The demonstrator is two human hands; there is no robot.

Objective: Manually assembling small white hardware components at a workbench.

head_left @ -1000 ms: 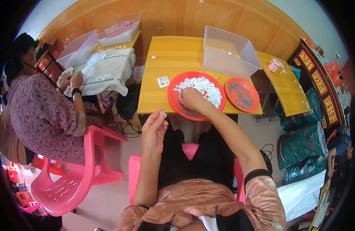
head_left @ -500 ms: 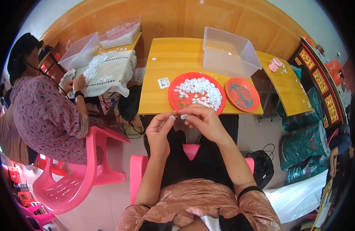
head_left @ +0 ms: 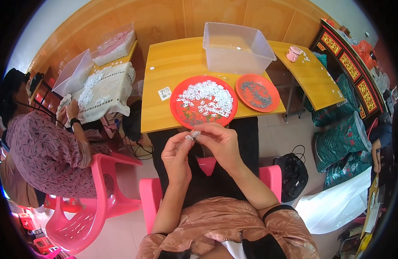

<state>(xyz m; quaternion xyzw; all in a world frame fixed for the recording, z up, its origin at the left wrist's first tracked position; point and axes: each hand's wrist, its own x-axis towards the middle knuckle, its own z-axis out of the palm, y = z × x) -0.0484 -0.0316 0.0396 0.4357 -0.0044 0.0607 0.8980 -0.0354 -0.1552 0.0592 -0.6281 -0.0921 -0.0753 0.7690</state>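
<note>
My left hand and my right hand meet over my lap, just off the table's near edge. Between their pinched fingertips is a small white plastic piece, partly covered by the fingers. Whether it is one piece or two joined, I cannot tell. Just beyond my hands lies a red round tray with many small white slotted plastic pieces heaped toward its far and right side. Small grey metal parts lie at its near side. An orange-red plate to the right bears more grey metal parts.
A clear plastic bin stands on the yellow table behind the trays. A small printed card lies left of the tray. At the left, a co-worker sits at a cloth-covered table. A pink cup stands at right.
My hands have come together, and the white pieces that each held apart now meet at the fingertips. The whole view has shifted, so the table sits further left.
</note>
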